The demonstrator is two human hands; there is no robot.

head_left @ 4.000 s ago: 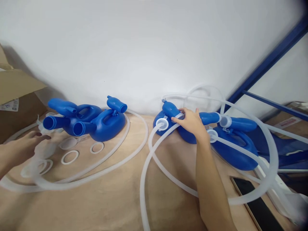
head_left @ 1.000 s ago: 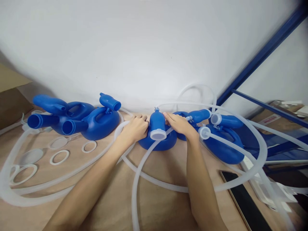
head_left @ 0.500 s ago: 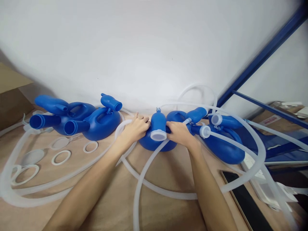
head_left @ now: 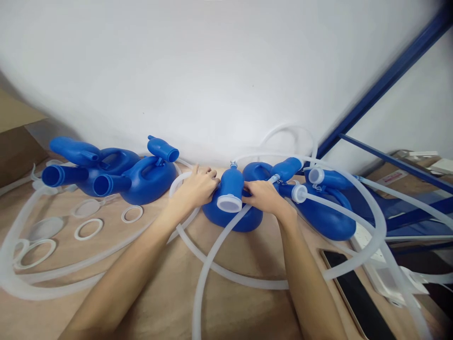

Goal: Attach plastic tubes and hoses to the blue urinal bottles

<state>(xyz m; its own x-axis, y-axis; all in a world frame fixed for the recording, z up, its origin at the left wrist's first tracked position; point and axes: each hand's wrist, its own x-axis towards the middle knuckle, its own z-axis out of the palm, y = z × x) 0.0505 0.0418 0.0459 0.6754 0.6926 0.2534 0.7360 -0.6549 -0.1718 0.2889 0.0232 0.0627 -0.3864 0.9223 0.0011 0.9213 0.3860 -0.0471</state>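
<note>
A blue plastic urinal bottle (head_left: 231, 221) stands in the middle of the table. On top of it sits a smaller blue cup-shaped piece (head_left: 231, 182) with a translucent white rim around its mouth, which faces me. My left hand (head_left: 201, 186) grips the bottle's left side, fingers curled. From the right, my right hand (head_left: 261, 194) holds the same bottle, its fingers bent in near the blue piece. Their fingertips are partly hidden behind the bottle and the piece. A translucent hose (head_left: 212, 255) runs toward me from below the white rim.
Two blue bottles (head_left: 152, 182) with open necks lie at the left, near several white rings (head_left: 88, 229) and translucent caps (head_left: 46, 228). More blue bottles (head_left: 327, 219) with hoses crowd the right. A phone (head_left: 357, 293) lies near a power strip (head_left: 378, 269); a blue metal frame (head_left: 385, 75) rises beyond.
The middle bottle and the blue piece on it have shifted slightly toward me, with both hands staying on it. The other bottles rest as before.
</note>
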